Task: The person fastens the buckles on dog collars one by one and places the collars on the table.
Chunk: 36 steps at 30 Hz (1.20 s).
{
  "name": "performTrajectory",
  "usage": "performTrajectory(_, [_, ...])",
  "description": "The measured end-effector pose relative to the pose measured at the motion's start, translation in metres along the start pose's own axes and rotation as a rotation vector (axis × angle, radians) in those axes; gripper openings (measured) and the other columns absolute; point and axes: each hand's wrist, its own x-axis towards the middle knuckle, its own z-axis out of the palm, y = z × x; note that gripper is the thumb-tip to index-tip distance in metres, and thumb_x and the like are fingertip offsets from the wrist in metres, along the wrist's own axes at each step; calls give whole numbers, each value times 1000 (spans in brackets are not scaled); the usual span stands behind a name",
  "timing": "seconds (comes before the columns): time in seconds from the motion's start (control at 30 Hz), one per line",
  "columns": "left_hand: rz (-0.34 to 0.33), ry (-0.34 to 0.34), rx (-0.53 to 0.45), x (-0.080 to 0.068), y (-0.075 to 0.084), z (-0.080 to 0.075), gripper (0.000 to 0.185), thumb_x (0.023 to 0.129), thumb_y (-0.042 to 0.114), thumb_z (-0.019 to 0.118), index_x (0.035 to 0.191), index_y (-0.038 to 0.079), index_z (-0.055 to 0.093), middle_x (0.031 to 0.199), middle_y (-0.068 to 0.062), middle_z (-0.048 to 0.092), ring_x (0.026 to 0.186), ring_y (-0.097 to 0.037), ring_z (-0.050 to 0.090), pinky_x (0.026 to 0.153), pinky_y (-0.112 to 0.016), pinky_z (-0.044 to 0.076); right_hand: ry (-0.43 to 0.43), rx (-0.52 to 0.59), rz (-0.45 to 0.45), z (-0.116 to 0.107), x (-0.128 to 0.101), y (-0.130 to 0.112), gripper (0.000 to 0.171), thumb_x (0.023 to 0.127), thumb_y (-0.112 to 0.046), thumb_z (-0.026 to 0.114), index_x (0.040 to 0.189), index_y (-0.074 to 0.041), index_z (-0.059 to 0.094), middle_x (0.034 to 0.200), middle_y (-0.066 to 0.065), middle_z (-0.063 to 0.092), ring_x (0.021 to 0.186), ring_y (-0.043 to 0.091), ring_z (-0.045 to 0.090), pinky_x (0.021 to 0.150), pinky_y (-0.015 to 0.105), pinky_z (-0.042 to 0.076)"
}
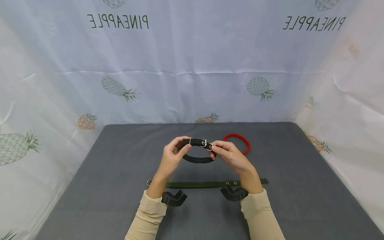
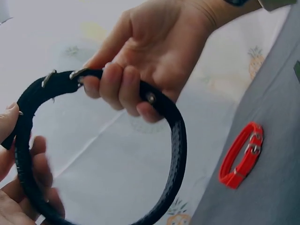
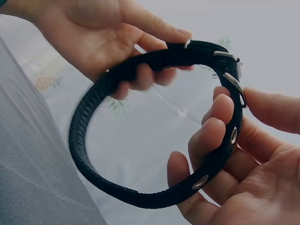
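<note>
left hand [image 1: 171, 156]: curled round the left side of the black collar [image 1: 198, 159], thumb on top near the strap end; held up off the desk [image 1: 120, 173].
right hand [image 1: 229, 155]: pinches the collar just right of the silver buckle [image 1: 204, 143], thumb outside, fingers inside the loop.
black collar: buckled into a closed loop, in mid-air between both hands, above the desk centre.
head view only: a dark green strap [image 1: 210, 184] lies flat and straight across the desk under the forearms, ring at its left end, eyelets near the right. Beige sleeves, black wrist mounts. Pineapple-print cloth [image 1: 192, 66] walls the back and sides.
left wrist view: right hand's fingers [image 2: 112, 86] wrapped over the band beside a rivet; left fingertips blurred at lower left. Red collar [image 2: 242, 154] shows buckled, lying on the desk.
right wrist view: ribbed texture of the band, two metal eyelets [image 3: 200, 182] under the right fingers, buckle frame at top right. Red collar not in this view.
red collar, head view [image 1: 238, 141]: behind the right hand, partly hidden by it.
</note>
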Motion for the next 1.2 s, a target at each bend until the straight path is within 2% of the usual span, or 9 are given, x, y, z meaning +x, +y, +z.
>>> performTrajectory(0.07, [-10,-24,47,2,1,-4,35,95,15,62,121,-6,58,110,-7,64,96,2,57,85,-18,48,-12,-5,-18,-1,2,-2,17,102,-15,47,97,-10,62,82,-6,57,77,10,51,80,25,44])
performTrajectory(0.2, [-2,-57,140,5,3,-14,35,93,12,63,125,-2,58,126,-22,60,111,2,57,100,-27,48,-19,-21,-14,-2,4,-6,18,102,-14,46,97,-14,63,82,-7,57,78,11,50,79,26,43])
performTrajectory(0.3, [8,-47,167,6,4,-21,33,92,7,64,123,-3,59,126,-23,60,112,3,56,103,-36,48,-11,-41,11,-3,5,-8,19,102,-14,46,95,-19,63,82,-8,57,80,10,50,79,26,43])
performTrajectory(0.4, [10,-32,181,4,3,-29,31,91,5,63,121,-4,59,123,-22,61,107,5,56,100,-33,49,9,-68,36,-3,8,-8,15,101,-15,49,97,-11,63,82,-9,59,82,10,51,80,26,44])
performTrajectory(0.57, [0,-2,225,-3,0,-44,27,92,5,63,118,-2,62,114,-4,64,103,5,57,93,-21,50,57,-137,85,-4,12,-5,23,100,-14,52,104,7,60,83,-12,61,84,8,55,84,24,48])
performTrajectory(0.7, [-45,17,255,-9,-4,-56,25,92,8,63,117,2,63,108,17,62,101,7,57,92,-17,48,80,-229,94,-5,16,1,25,99,-12,54,109,10,61,86,-13,63,85,9,60,85,23,49])
performTrajectory(0.8, [-54,24,276,-14,-7,-63,25,92,7,63,116,2,64,107,17,62,100,8,57,91,-18,48,97,-339,83,-4,20,7,24,98,-12,56,109,7,64,91,-6,66,88,18,63,84,27,50])
performTrajectory(0.97, [-71,18,301,-21,-11,-72,24,93,6,62,116,2,64,107,9,64,99,9,57,91,-19,48,130,-483,54,-3,26,22,20,97,-11,57,108,2,67,97,17,69,94,35,63,84,35,52])
performTrajectory(1.2, [-146,14,327,-35,-18,-82,24,94,13,62,117,5,65,104,21,61,97,8,58,90,-21,48,178,-603,-8,0,30,40,20,94,-10,61,109,1,68,104,18,69,95,26,65,87,39,52])
